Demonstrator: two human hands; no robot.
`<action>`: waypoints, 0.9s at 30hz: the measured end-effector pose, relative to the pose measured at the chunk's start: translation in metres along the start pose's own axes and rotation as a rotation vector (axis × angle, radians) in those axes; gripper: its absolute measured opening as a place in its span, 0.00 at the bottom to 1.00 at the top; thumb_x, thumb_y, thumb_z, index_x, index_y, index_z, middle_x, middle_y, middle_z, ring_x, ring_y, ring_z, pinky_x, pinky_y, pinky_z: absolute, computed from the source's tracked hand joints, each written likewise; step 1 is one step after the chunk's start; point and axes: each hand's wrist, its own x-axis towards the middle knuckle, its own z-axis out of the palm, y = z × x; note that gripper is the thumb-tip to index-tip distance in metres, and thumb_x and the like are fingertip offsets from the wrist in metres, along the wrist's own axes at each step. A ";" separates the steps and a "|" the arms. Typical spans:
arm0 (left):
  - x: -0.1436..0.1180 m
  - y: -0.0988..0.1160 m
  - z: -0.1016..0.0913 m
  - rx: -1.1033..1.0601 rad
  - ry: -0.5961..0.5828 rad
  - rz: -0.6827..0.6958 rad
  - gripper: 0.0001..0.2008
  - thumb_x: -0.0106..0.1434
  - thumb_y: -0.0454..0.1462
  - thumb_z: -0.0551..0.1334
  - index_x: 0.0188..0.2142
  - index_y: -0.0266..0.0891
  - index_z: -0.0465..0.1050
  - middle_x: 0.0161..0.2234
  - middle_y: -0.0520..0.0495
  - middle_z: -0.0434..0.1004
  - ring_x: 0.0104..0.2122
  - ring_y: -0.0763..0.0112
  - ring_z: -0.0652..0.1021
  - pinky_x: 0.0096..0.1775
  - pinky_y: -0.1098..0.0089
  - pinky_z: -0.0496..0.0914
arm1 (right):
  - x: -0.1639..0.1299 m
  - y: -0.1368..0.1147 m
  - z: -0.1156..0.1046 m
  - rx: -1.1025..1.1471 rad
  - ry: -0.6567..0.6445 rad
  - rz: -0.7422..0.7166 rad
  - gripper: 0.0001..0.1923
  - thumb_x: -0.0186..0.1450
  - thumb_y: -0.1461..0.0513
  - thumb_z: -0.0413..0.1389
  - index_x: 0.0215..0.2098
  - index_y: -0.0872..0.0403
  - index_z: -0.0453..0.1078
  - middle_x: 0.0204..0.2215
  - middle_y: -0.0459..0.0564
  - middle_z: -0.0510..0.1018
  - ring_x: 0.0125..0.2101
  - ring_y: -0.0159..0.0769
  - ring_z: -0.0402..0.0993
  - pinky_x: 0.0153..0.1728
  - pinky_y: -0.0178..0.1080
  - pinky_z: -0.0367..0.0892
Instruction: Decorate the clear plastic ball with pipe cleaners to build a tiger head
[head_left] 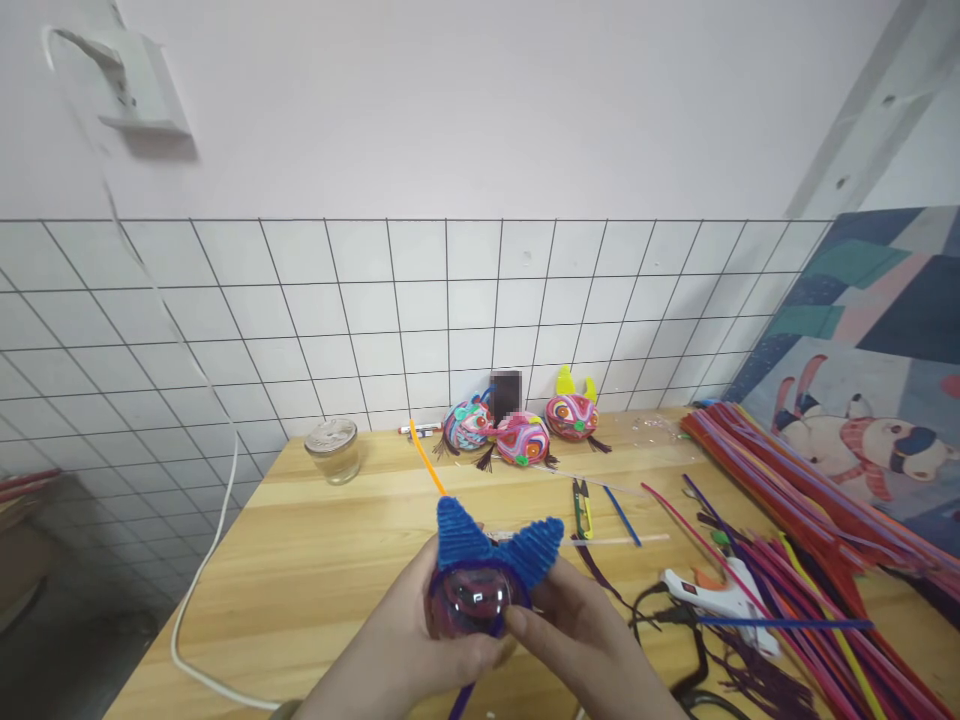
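Both hands hold one craft piece just above the wooden table (pixel 315 560): a clear plastic ball (pixel 469 603) wrapped in purple pipe cleaner, topped with two blue pipe-cleaner ears (pixel 499 542). My left hand (pixel 409 650) cups the ball from the left and below. My right hand (pixel 574 635) grips it from the right, thumb pressed on the front of the ball. A purple pipe-cleaner tail hangs down between the hands.
Three finished colourful pipe-cleaner figures (pixel 521 428) stand by the tiled wall. A glass jar (pixel 334 450) sits left of them. A white glue gun (pixel 716 595), small snips (pixel 581 508) and a large heap of pipe cleaners (pixel 795 520) fill the right side. A white cable (pixel 217 530) hangs at left.
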 end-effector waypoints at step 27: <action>0.001 -0.003 0.000 -0.038 0.079 0.043 0.28 0.47 0.37 0.72 0.48 0.39 0.69 0.45 0.39 0.76 0.47 0.54 0.74 0.46 0.59 0.68 | 0.000 -0.004 0.000 0.025 0.014 0.046 0.18 0.59 0.55 0.62 0.47 0.47 0.72 0.46 0.50 0.79 0.46 0.43 0.74 0.48 0.44 0.67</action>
